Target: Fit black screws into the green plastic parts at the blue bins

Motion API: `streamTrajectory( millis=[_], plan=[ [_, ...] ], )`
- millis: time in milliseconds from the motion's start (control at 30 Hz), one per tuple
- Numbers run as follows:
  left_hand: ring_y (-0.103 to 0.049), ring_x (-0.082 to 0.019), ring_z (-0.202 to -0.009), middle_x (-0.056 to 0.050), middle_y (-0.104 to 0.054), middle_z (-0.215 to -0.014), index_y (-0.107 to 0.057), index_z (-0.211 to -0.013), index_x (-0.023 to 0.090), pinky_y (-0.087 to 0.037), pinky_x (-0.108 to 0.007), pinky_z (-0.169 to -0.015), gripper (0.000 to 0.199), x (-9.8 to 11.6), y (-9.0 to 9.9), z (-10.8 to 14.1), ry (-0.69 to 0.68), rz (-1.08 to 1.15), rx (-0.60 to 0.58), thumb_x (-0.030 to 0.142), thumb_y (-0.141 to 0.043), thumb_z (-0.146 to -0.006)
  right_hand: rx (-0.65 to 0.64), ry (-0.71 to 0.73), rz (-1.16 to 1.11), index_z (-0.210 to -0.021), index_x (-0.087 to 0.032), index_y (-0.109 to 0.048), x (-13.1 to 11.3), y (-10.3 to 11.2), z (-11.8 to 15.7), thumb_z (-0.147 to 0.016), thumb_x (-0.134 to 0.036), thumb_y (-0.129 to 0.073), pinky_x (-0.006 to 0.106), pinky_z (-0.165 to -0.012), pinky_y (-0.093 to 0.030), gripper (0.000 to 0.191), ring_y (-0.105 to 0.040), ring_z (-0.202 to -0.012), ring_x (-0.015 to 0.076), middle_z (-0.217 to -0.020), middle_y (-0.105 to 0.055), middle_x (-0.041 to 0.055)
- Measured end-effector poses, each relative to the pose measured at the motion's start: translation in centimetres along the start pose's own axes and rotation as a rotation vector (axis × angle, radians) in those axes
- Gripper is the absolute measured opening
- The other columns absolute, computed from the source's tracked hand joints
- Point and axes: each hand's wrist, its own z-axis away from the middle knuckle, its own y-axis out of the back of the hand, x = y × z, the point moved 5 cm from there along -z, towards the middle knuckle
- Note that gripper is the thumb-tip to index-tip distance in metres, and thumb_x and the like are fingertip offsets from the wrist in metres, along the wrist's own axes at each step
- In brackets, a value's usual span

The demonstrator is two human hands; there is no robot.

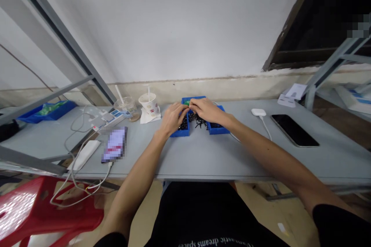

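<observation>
My left hand (174, 118) and my right hand (205, 109) meet over a group of blue bins, fingertips pinched close together. Whatever they hold is too small to make out; a bit of green (187, 103) shows at the fingertips, and I cannot tell whether it is held or lies behind. Under my left hand is a blue bin (180, 133) with small black parts. Another blue bin (219, 131) sits below my right wrist, its contents dark. Partly hidden behind the hands is a back blue bin (193, 98). Loose black parts (199, 122) lie between the front bins.
On the left stand a paper cup (149, 104) with a straw, a clear plastic cup (127, 108), a power strip (111, 120) and a phone (114, 144) on a cable. To the right lie a white charger case (258, 112) and a dark phone (295, 130). A red stool (52, 204) is lower left.
</observation>
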Motion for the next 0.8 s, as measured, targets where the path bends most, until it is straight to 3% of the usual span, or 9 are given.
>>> streamTrajectory(
  millis=[233,467,800],
  plan=[
    [-0.066,-0.023,-0.091,-0.008,-0.074,-0.095,-0.071,-0.108,0.020,-0.052,-0.037,-0.084,0.035,-0.19,-0.16,0.05,-0.005,-0.046,-0.002,0.042,-0.044,-0.112,0.058,-0.104,0.002,-0.073,-0.020,-0.058,0.21,-0.88,-0.12,-0.109,-0.031,-0.040,0.031,-0.071,-0.034,0.042,-0.055,-0.070,0.0166,-0.074,-0.066,0.0040],
    [-0.067,-0.023,-0.093,-0.007,-0.075,-0.097,-0.071,-0.106,0.021,-0.050,-0.037,-0.084,0.033,-0.88,-0.10,0.04,0.067,-0.100,-0.008,0.040,-0.045,-0.112,0.080,-0.026,-0.068,-0.097,-0.022,-0.061,0.26,-0.58,0.06,-0.104,-0.022,-0.048,0.029,-0.074,-0.037,0.014,-0.059,-0.075,0.0169,-0.079,-0.066,0.0002],
    [-0.067,-0.023,-0.095,-0.008,-0.075,-0.099,-0.072,-0.108,0.022,-0.050,-0.038,-0.087,0.035,-0.89,-0.18,0.11,0.086,-0.094,-0.022,0.043,-0.044,-0.112,0.034,-0.017,-0.094,-0.091,-0.021,-0.060,0.76,-0.86,-0.12,-0.103,-0.022,-0.046,0.029,-0.077,-0.038,0.019,-0.058,-0.078,0.0166,-0.083,-0.067,0.0015]
  ],
)
